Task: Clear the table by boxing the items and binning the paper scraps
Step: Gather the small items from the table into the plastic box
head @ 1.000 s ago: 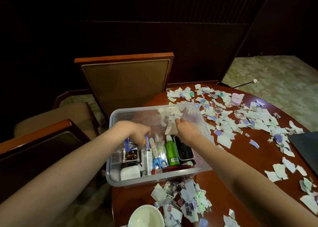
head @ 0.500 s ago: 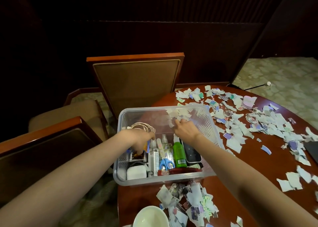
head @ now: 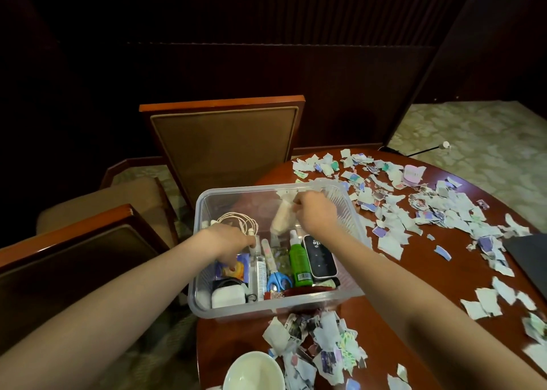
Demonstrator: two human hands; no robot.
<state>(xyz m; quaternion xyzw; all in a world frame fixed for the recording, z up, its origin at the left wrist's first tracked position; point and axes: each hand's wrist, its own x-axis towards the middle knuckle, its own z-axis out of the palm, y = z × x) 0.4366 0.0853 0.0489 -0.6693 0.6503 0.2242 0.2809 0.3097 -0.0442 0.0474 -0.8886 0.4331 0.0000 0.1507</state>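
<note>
Box [head: 350, 215]: clear plastic, on table [head: 461, 280].
Left hand [head: 229, 241]: fingers curled onto purple packet [head: 233, 268]; grip unclear.
Right hand [head: 315, 212]: pinches pale pouch [head: 282, 221] inside box.

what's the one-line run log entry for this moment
phase: boxing items | left hand: in clear box, over purple packet, grip unclear | right hand: pinches pale pouch | paper scraps: on table, unbinned

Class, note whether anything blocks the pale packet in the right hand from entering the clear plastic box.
Nothing visible: the right hand holds the pale packet over the clear plastic box's open top, at its far end.
</note>
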